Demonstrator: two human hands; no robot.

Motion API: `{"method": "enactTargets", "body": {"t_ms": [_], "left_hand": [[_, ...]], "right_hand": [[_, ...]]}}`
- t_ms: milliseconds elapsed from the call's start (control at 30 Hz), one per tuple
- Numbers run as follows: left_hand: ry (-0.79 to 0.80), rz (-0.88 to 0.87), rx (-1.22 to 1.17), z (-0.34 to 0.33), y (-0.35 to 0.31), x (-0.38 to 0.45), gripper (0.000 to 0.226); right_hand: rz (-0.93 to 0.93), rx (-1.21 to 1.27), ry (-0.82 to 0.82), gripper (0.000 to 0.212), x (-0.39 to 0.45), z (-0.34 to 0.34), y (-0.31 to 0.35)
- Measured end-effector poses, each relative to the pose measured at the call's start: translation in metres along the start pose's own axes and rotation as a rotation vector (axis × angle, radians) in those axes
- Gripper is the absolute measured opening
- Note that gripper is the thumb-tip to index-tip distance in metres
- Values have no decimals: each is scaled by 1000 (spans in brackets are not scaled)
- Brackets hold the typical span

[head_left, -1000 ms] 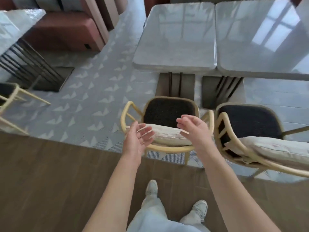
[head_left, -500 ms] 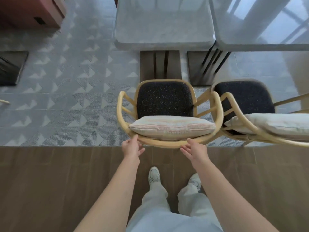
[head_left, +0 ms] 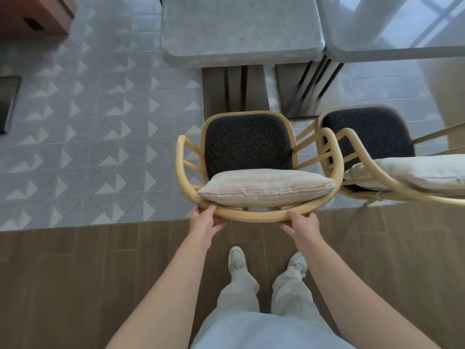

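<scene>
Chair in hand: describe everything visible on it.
The chair has a curved, pale rattan-like frame with slatted arms and a dark speckled seat. A striped cushion leans inside its back rail. It stands upright facing the table, close beside a matching chair. The left hand and right hand grip the back rail.

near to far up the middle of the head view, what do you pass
shoes → left hand and right hand → chair rail they grip → striped cushion → dark seat → table base → grey tabletop

left hand (head_left: 205, 222) and right hand (head_left: 299, 226) lowered from cushion (head_left: 264, 188), now gripping chair rail (head_left: 254, 216)
</scene>
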State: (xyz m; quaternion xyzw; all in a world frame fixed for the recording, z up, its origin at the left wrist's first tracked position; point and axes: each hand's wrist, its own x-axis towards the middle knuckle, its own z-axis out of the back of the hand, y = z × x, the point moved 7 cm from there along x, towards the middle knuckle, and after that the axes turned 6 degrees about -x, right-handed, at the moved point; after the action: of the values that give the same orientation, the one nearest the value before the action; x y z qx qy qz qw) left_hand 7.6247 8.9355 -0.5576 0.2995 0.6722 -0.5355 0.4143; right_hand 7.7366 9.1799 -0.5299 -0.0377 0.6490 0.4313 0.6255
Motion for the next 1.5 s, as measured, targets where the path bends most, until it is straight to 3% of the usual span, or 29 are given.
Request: {"method": "enactTargets", "body": {"t_ms": [733,1500], "left_hand": [[26,45,-131,37,-3,4,42],[23,-2,-71,29,0,-1,26]], "right_hand": [[34,-65,54,53,-12,-18,-24],[63,-153,22,39,-4,-12,-15]]}}
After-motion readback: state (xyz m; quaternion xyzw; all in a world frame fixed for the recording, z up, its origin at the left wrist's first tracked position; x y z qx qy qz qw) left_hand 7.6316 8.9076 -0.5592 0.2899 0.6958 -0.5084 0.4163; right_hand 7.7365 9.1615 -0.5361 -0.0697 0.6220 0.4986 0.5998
